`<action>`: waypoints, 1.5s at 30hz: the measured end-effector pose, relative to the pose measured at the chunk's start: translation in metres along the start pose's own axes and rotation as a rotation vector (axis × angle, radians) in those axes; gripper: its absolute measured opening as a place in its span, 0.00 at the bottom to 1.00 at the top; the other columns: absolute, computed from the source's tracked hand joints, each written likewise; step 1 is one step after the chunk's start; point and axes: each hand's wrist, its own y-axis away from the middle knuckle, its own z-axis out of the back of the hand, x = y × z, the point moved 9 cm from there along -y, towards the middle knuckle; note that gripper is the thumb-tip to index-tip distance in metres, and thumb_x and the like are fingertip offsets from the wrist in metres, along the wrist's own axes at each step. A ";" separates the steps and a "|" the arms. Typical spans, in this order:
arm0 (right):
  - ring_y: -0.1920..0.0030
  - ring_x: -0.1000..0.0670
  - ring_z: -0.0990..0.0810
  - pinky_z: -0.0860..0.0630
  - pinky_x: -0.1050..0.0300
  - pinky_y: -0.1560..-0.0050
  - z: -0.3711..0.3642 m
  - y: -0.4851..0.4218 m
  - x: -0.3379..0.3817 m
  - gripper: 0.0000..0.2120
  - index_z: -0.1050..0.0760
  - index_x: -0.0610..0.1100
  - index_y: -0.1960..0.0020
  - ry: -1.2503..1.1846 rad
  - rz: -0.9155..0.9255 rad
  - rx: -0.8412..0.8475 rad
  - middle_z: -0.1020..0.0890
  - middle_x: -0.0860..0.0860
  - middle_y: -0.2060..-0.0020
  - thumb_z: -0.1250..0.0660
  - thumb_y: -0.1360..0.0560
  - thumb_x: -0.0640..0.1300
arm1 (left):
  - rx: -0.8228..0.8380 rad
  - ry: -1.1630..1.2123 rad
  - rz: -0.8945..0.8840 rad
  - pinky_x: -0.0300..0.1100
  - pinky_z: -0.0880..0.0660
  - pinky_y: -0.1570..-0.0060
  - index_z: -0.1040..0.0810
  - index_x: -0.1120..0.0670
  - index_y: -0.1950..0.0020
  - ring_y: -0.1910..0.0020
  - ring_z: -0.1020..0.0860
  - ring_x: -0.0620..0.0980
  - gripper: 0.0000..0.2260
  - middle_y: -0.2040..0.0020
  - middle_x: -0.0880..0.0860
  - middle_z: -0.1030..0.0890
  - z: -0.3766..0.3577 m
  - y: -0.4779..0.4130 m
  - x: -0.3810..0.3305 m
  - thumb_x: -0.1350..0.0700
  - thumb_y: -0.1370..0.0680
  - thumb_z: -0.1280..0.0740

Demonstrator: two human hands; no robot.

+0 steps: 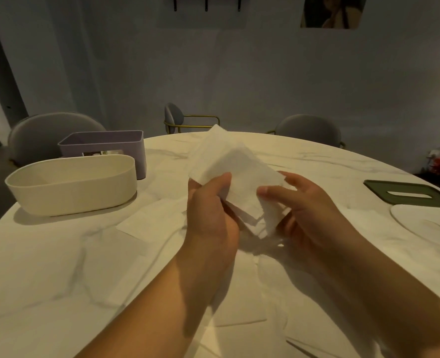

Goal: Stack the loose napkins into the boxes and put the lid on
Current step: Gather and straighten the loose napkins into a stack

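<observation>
- head view: stack of white napkins (235,171), thin soft paper, square-cut, layers fanned and uneven at the near end.
- held up over the middle of the bench (58,280), clear of its pale, marble-veined top, between both hands.
- long axis running near to far, tilted upward, far corner pointing up and away, leaning slightly left.
- left hand (211,215) gripping the stack's left edge, fingers (221,183) curled round it, thumb on top.
- right hand (309,218) pinching the near right corner, thumb over the paper, other digits behind it.
- cream box (71,195), smooth matte plastic, oval, open-topped, at far left, well apart from the stack.
- purple box (105,144), rectangular with rounded corners, just behind the cream one.
- dark green lid (407,195), flat with a long slot, at right; white oval lid (425,223) just nearer.
- loose napkin (133,228) lying flat on the bench, left of the hands.
</observation>
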 end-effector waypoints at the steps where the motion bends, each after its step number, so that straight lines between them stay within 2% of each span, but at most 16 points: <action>1: 0.50 0.41 0.19 0.18 0.47 0.59 0.005 -0.001 0.002 0.21 0.27 0.51 0.38 -0.066 0.016 -0.012 0.20 0.47 0.47 0.28 0.30 0.42 | 0.013 -0.014 -0.041 0.56 0.22 0.49 0.30 0.49 0.33 0.46 0.22 0.58 0.22 0.45 0.55 0.20 0.001 -0.001 -0.004 0.63 0.25 0.35; 3: 0.47 0.39 0.21 0.19 0.41 0.53 0.014 -0.004 0.007 0.18 0.25 0.51 0.40 -0.168 0.050 -0.014 0.20 0.46 0.47 0.29 0.29 0.42 | 0.033 -0.094 -0.104 0.51 0.19 0.54 0.30 0.47 0.33 0.47 0.21 0.56 0.26 0.45 0.53 0.20 0.003 -0.003 -0.010 0.67 0.28 0.33; 5: 0.44 0.38 0.21 0.21 0.39 0.49 0.022 -0.004 0.013 0.17 0.24 0.52 0.41 -0.151 0.098 -0.018 0.20 0.46 0.46 0.29 0.28 0.43 | 0.049 -0.230 -0.138 0.49 0.18 0.55 0.31 0.44 0.32 0.47 0.21 0.55 0.30 0.43 0.50 0.21 0.004 -0.006 -0.015 0.67 0.28 0.31; 9: 0.46 0.40 0.20 0.20 0.38 0.51 0.031 -0.007 0.020 0.15 0.24 0.52 0.43 -0.131 0.141 -0.031 0.19 0.47 0.47 0.29 0.28 0.42 | 0.095 -0.361 -0.141 0.44 0.18 0.61 0.34 0.44 0.30 0.49 0.22 0.55 0.34 0.41 0.51 0.24 0.001 -0.006 -0.017 0.70 0.30 0.31; 12: 0.44 0.41 0.22 0.20 0.40 0.48 0.031 -0.009 0.023 0.18 0.26 0.53 0.41 -0.015 0.192 -0.016 0.21 0.49 0.46 0.29 0.28 0.41 | 0.114 -0.450 -0.133 0.34 0.23 0.70 0.35 0.42 0.30 0.53 0.25 0.51 0.34 0.41 0.48 0.28 0.001 -0.007 -0.015 0.69 0.28 0.32; 14: 0.45 0.42 0.22 0.20 0.44 0.48 0.026 -0.009 0.024 0.18 0.28 0.54 0.41 0.043 0.214 0.030 0.21 0.50 0.46 0.30 0.28 0.42 | 0.158 -0.493 -0.126 0.31 0.24 0.69 0.36 0.43 0.29 0.53 0.26 0.49 0.33 0.42 0.47 0.29 -0.002 -0.008 -0.013 0.68 0.27 0.32; 18: 0.45 0.45 0.23 0.20 0.49 0.45 0.022 -0.008 0.026 0.24 0.33 0.56 0.36 0.190 0.272 0.058 0.24 0.55 0.44 0.30 0.28 0.43 | 0.202 -0.598 -0.173 0.38 0.22 0.56 0.36 0.43 0.32 0.45 0.26 0.51 0.30 0.39 0.47 0.29 -0.008 -0.008 -0.012 0.67 0.27 0.31; 20: 0.47 0.47 0.24 0.19 0.56 0.49 0.022 -0.009 0.029 0.25 0.35 0.58 0.35 0.254 0.298 0.051 0.26 0.58 0.46 0.30 0.28 0.42 | 0.229 -0.632 -0.220 0.42 0.22 0.51 0.36 0.42 0.35 0.45 0.26 0.51 0.29 0.42 0.45 0.28 -0.012 -0.007 -0.014 0.67 0.27 0.31; 23: 0.50 0.50 0.24 0.21 0.67 0.61 0.022 -0.010 0.029 0.26 0.37 0.59 0.36 0.306 0.306 0.056 0.28 0.63 0.49 0.30 0.28 0.43 | 0.267 -0.657 -0.263 0.38 0.21 0.55 0.36 0.42 0.37 0.50 0.26 0.49 0.29 0.48 0.40 0.28 -0.017 -0.005 -0.015 0.68 0.27 0.30; 25: 0.51 0.51 0.25 0.23 0.70 0.65 0.025 -0.011 0.029 0.26 0.37 0.59 0.36 0.325 0.305 0.049 0.29 0.64 0.51 0.30 0.28 0.43 | 0.285 -0.681 -0.265 0.38 0.22 0.54 0.36 0.42 0.37 0.51 0.26 0.48 0.29 0.47 0.41 0.29 -0.019 -0.005 -0.015 0.68 0.27 0.31; 30: 0.50 0.51 0.25 0.22 0.69 0.63 0.035 -0.018 0.029 0.26 0.35 0.58 0.35 0.391 0.299 0.018 0.28 0.62 0.48 0.29 0.28 0.45 | 0.286 -0.681 -0.194 0.44 0.22 0.49 0.37 0.42 0.36 0.43 0.27 0.53 0.29 0.39 0.48 0.29 -0.016 -0.011 -0.013 0.70 0.27 0.33; 33: 0.48 0.49 0.25 0.21 0.65 0.60 0.039 -0.019 0.028 0.27 0.34 0.58 0.35 0.386 0.295 0.033 0.27 0.59 0.45 0.28 0.29 0.44 | 0.280 -0.640 -0.162 0.36 0.21 0.60 0.35 0.44 0.37 0.48 0.26 0.51 0.27 0.43 0.48 0.28 -0.012 -0.014 -0.010 0.71 0.27 0.35; 36: 0.47 0.47 0.25 0.21 0.62 0.56 0.038 -0.021 0.024 0.27 0.34 0.58 0.36 0.382 0.259 0.080 0.26 0.57 0.44 0.28 0.29 0.42 | 0.263 -0.624 -0.144 0.34 0.21 0.65 0.33 0.45 0.39 0.50 0.25 0.50 0.23 0.46 0.48 0.26 -0.009 -0.015 -0.011 0.69 0.25 0.37; 38: 0.47 0.47 0.25 0.21 0.61 0.54 0.039 -0.023 0.023 0.26 0.33 0.58 0.37 0.392 0.260 0.074 0.26 0.56 0.44 0.28 0.29 0.41 | 0.245 -0.559 -0.097 0.41 0.19 0.65 0.30 0.46 0.45 0.51 0.24 0.51 0.17 0.48 0.49 0.24 -0.007 -0.016 -0.011 0.67 0.24 0.38; 41: 0.45 0.46 0.25 0.20 0.58 0.52 0.041 -0.025 0.022 0.24 0.31 0.57 0.38 0.365 0.261 0.060 0.25 0.54 0.43 0.28 0.29 0.41 | 0.204 -0.533 -0.082 0.54 0.20 0.53 0.29 0.47 0.52 0.54 0.22 0.53 0.09 0.53 0.50 0.22 -0.005 -0.016 -0.012 0.62 0.22 0.39; 45: 0.46 0.47 0.25 0.20 0.60 0.56 0.042 -0.025 0.021 0.24 0.32 0.57 0.38 0.358 0.251 0.057 0.25 0.54 0.43 0.28 0.29 0.41 | 0.150 -0.616 -0.141 0.58 0.22 0.50 0.28 0.50 0.54 0.55 0.21 0.54 0.05 0.56 0.51 0.21 -0.003 -0.015 -0.015 0.59 0.21 0.39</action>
